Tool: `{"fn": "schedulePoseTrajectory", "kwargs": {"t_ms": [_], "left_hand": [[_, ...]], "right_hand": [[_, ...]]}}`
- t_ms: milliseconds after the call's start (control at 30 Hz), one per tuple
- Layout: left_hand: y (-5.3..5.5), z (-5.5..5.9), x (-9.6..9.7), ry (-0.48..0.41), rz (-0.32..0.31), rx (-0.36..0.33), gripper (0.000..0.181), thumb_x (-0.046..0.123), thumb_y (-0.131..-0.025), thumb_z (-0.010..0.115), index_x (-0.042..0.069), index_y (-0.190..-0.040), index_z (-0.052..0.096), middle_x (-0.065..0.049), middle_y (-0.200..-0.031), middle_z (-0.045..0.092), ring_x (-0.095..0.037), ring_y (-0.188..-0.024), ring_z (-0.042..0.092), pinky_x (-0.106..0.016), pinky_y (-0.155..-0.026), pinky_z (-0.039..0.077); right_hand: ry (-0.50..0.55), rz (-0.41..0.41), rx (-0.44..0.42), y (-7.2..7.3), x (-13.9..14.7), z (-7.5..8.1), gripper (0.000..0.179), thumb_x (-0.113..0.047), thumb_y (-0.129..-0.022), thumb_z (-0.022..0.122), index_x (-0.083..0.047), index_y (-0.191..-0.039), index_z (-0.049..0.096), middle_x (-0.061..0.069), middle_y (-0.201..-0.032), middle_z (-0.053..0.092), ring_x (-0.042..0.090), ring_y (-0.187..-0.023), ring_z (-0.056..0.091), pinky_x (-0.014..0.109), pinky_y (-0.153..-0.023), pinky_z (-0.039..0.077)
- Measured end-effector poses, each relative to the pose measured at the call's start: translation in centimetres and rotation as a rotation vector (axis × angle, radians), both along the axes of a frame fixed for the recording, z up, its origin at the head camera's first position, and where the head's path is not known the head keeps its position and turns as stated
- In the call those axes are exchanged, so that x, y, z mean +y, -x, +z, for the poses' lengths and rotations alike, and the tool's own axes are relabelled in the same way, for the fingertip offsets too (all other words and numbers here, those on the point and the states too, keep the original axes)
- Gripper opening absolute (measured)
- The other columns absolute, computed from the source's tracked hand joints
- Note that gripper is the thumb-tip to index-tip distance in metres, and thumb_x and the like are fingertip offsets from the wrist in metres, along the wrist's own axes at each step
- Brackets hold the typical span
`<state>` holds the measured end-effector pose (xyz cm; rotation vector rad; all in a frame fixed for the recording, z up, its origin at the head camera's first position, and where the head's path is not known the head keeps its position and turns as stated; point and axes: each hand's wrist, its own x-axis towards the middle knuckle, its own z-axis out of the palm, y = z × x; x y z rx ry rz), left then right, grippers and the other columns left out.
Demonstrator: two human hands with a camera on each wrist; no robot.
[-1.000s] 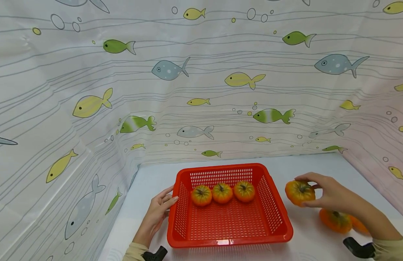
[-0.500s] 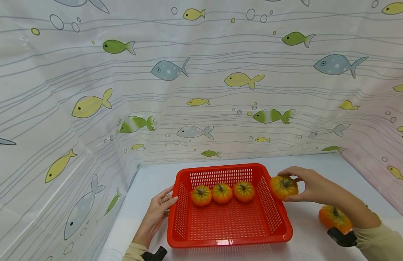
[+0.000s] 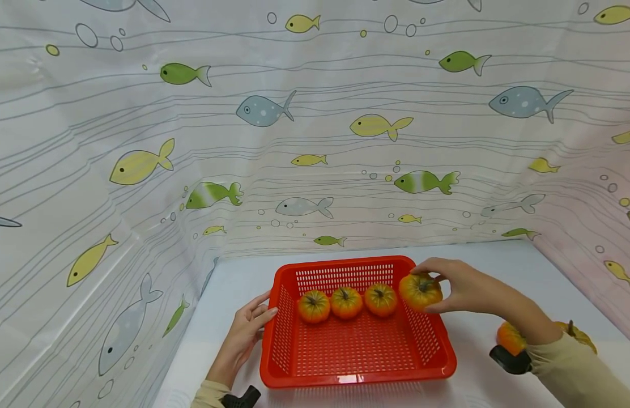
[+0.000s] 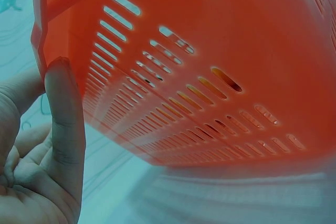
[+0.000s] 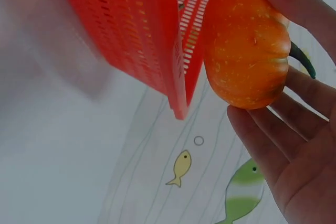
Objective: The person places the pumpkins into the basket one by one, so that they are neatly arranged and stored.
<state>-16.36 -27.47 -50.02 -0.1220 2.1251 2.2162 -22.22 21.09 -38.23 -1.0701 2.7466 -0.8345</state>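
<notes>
A red slotted plastic basket (image 3: 358, 381) stands on the white table. Three small orange-and-yellow pumpkins, a left one (image 3: 314, 306), a middle one (image 3: 347, 302) and a right one (image 3: 380, 300), sit in a row along its far side. At the basket's left rim my left hand (image 3: 245, 334) grips the edge, thumb over it. My right hand (image 3: 463, 286) holds another pumpkin (image 3: 419, 292) over the basket's right rim, thumb on one side and fingers on the other. The right wrist view shows this pumpkin (image 5: 247, 45) and its dark green stem beside the basket wall.
On the table at right, one orange pumpkin (image 3: 510, 338) and a yellower one (image 3: 580, 338) are partly hidden by the right forearm. A fish-patterned curtain (image 3: 315, 141) surrounds the table at the back and sides.
My right hand has carried its pumpkin leftward, from beside the basket to above its right rim. The left hand has stayed on the left rim.
</notes>
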Motion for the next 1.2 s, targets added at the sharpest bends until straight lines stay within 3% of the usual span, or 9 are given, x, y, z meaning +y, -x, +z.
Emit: {"fn": "schedulePoseTrajectory", "kwargs": {"t_ms": [367, 667, 1033, 1200], "left_hand": [[0.0, -0.1, -0.1, -0.011, -0.013, 0.001, 0.06, 0.016, -0.1, 0.068, 0.014, -0.155, 0.044, -0.001, -0.101, 0.07, -0.012, -0.08, 0.073, -0.026, -0.065, 0.061], [0.0, -0.1, -0.2, -0.014, -0.021, 0.008, 0.06, 0.015, -0.101, 0.067, 0.013, -0.156, 0.042, 0.0, -0.101, 0.071, -0.012, -0.079, 0.074, -0.027, -0.066, 0.062], [-0.2, -0.1, -0.1, -0.004, -0.015, 0.026, 0.062, 0.015, -0.101, 0.067, 0.009, -0.156, 0.04, 0.001, -0.098, 0.07, -0.011, -0.076, 0.073, -0.026, -0.064, 0.061], [-0.1, 0.0, -0.1, -0.013, -0.015, 0.009, 0.061, 0.015, -0.1, 0.067, 0.012, -0.156, 0.042, -0.001, -0.099, 0.07, -0.013, -0.077, 0.074, -0.028, -0.066, 0.062]], "right_hand": [[-0.045, 0.079, 0.001, 0.2, -2.5, 0.2, 0.06, -0.04, -0.078, 0.09, -0.02, -0.129, 0.066, -0.007, -0.128, 0.068, 0.019, -0.115, 0.064, 0.037, -0.093, 0.06], [-0.078, 0.117, -0.018, 0.3, -5.2, -0.2, 0.06, -0.038, -0.078, 0.09, -0.021, -0.131, 0.066, -0.006, -0.133, 0.067, 0.022, -0.123, 0.062, 0.048, -0.101, 0.057], [-0.121, 0.196, 0.004, 0.4, -8.7, -0.7, 0.058, -0.036, -0.079, 0.09, -0.022, -0.131, 0.067, -0.012, -0.128, 0.067, 0.011, -0.117, 0.062, 0.037, -0.099, 0.057], [-0.128, 0.24, 0.02, 0.5, -10.3, -1.0, 0.058, -0.037, -0.08, 0.089, -0.021, -0.131, 0.067, -0.012, -0.127, 0.068, 0.01, -0.116, 0.062, 0.036, -0.1, 0.056]]}}
